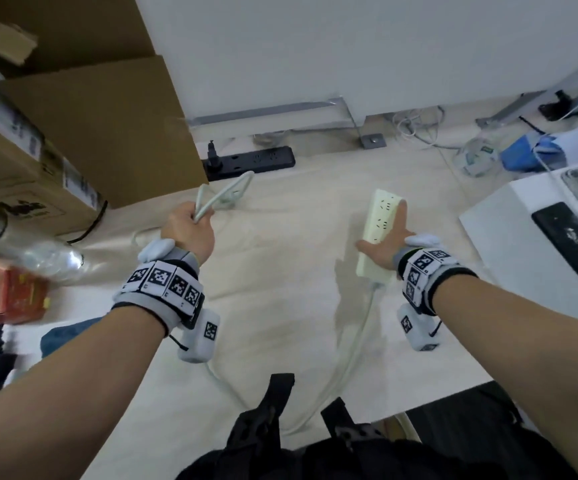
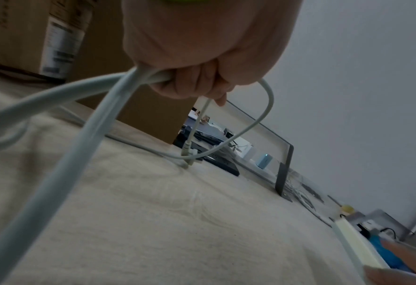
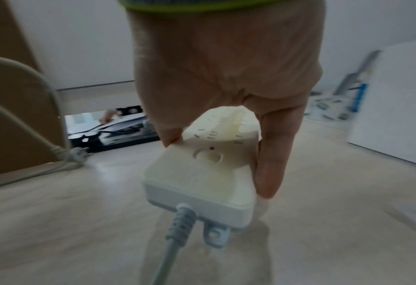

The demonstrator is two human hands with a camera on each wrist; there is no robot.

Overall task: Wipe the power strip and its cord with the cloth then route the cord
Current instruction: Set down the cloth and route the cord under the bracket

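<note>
Down at the bottom of the head view, the pale cord [image 1: 346,362] loops close to the person's body and runs up both sides, so the slack sits nearest, between the two forearms.

Further up on the right, the right hand [image 1: 382,244] grips the cream power strip [image 1: 379,233], thumb on one long side and fingers down the other, with the strip tilted off the beige floor [image 1: 280,271]. Its long axis points away from the person, sockets up, cord exiting at the near end by the switch [image 3: 209,157].

Over on the left at about the same depth, the left hand [image 1: 190,226] is closed in a fist around a doubled bundle of cord. The wrist view shows the plug [image 2: 187,152] dangling from it, just touching the floor.

Judgement call: routing turns on that U of slack lying between the hands. The left hand is nearer the black power strip [image 1: 249,161] by the wall, top middle, so the plug end probably heads that way.

Cardboard boxes [image 1: 83,126] fill the upper left; can't tell what's in them. A white box [image 1: 495,237] at right has a black phone-like slab on top. No cloth I can pick out for sure.
</note>
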